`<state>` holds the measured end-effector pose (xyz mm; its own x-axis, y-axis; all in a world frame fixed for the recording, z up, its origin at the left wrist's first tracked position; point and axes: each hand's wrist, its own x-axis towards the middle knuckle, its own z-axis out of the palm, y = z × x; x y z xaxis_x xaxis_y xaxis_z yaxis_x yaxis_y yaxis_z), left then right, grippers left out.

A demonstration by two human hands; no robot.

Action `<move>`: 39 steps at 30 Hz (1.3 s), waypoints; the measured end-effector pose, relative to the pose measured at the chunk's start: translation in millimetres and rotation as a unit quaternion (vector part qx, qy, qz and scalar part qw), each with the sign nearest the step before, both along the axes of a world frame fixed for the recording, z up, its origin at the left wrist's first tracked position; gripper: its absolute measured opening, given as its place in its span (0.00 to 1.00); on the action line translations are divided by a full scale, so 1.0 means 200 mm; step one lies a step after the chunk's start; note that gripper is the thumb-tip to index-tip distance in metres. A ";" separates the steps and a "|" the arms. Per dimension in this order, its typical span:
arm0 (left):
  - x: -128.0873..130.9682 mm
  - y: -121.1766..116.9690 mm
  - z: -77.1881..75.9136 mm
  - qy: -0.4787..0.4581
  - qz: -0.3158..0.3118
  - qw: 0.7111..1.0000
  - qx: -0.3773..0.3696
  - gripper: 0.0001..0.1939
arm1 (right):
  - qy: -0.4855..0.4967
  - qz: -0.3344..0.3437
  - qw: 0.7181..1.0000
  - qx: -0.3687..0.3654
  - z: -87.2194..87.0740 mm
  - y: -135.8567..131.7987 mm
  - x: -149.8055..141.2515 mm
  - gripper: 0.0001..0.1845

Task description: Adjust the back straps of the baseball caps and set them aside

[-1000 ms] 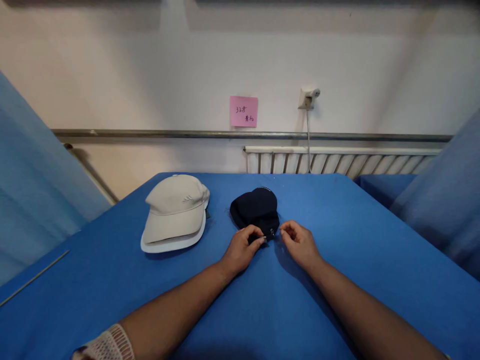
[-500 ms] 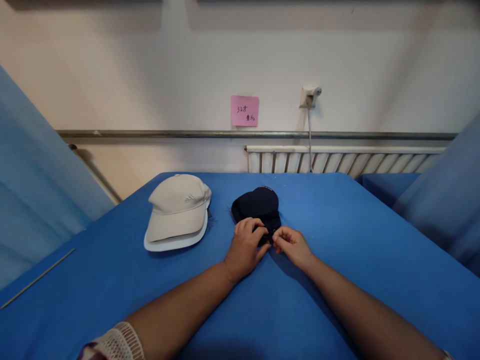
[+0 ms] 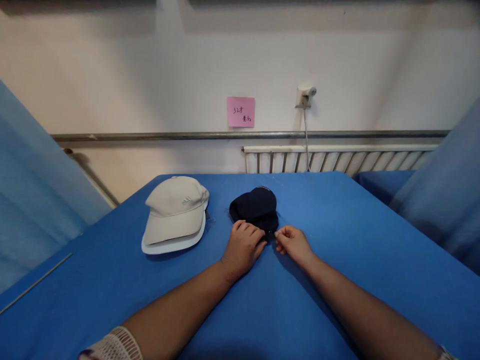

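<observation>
A dark navy cap [image 3: 256, 204] lies on the blue-covered table, its near edge towards me. My left hand [image 3: 243, 247] is closed on that near edge, with fingers on top and the thumb drawn in beside them. Just to its right, my right hand [image 3: 293, 244] pinches the end of the cap's dark strap between thumb and fingertips. A small shiny spot shows on the strap between the two hands. Left of the navy cap sits a beige cap [image 3: 176, 202], stacked over a cap with a white brim [image 3: 176, 247].
The blue sheet [image 3: 240, 320] covers the table. A thin stick [image 3: 35, 283] lies at its left edge. Blue curtains [image 3: 33, 195] hang on both sides. Behind stand a radiator [image 3: 337, 149], a metal rail [image 3: 168, 136], a plugged-in socket [image 3: 304, 97] and a pink note [image 3: 240, 112].
My left fingers and thumb have closed together on the navy cap's near edge. My right hand keeps its pinch beside it. The whole view has shifted slightly.
</observation>
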<state>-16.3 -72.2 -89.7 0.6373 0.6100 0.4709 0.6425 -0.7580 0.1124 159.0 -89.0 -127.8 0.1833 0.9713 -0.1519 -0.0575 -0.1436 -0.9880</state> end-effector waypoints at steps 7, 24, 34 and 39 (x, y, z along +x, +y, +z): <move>0.00 0.00 0.00 -0.038 0.008 0.999 -0.022 0.04 | 0.229 0.028 0.966 -0.115 0.13 -0.11 -0.02 0.02; -0.01 0.00 0.01 -0.055 0.004 0.998 -0.016 0.06 | 0.320 0.109 0.941 -0.025 0.12 -0.12 -0.06 0.15; -0.01 -0.01 0.01 -0.064 -0.001 0.998 -0.017 0.07 | 0.212 0.048 0.976 -0.006 0.08 -0.10 -0.11 0.24; -0.01 -0.01 0.01 -0.063 -0.001 0.998 -0.029 0.07 | 0.134 -0.035 0.990 0.033 0.08 -0.10 -0.11 0.25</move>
<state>-17.8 -73.8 -88.1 0.5768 0.6372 0.5111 0.6184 -0.7494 0.2364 136.8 -108.2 -111.9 0.2131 0.9668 -0.1413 -0.3263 -0.0659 -0.9430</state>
